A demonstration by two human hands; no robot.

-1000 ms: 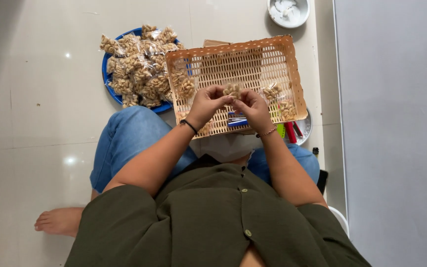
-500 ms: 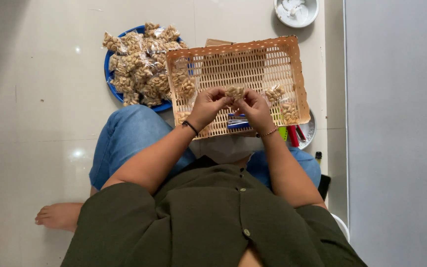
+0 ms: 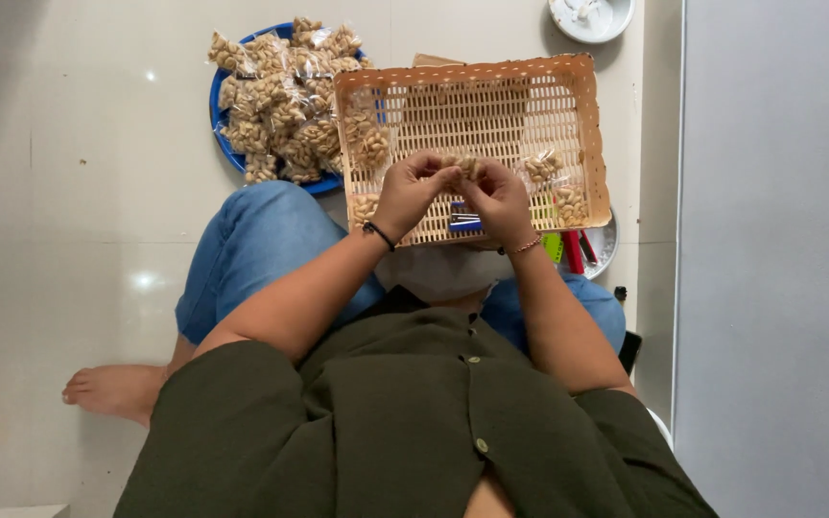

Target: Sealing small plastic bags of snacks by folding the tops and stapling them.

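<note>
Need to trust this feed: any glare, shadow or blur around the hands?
Head view: sharp overall; small glare spots on the floor tiles, none on the basket; soft, even light; the packet between left hand and right hand is too small to read.

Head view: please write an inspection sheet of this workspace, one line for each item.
Surface: pale tiled floor; person sits on it.
Job's things: orange slatted basket on the lap; small clear packet of nuts held over it; more packets inside.
Clutter: blue tray piled with filled packets; white dish; coloured tools under the basket.
Hands: left hand and right hand both pinch the packet.
Cables: nothing seen.
Surroundings: grey wall at right.
</note>
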